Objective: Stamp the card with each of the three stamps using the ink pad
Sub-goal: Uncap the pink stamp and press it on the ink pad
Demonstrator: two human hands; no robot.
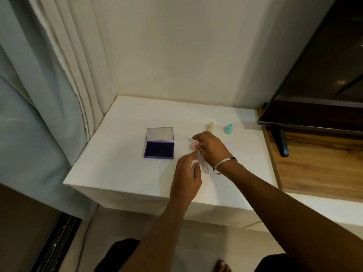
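Right hand (209, 148) pinches the small pink plastic stamp (194, 144); left hand (186, 179) (fingers relaxed) could let the pale card (203, 165) slip, smudging the print.

Purple ink pad (159, 149), pink stamp (194, 145), cream stamp (210, 126), teal stamp (228, 128), white table (117, 169), silver bangle (225, 162)
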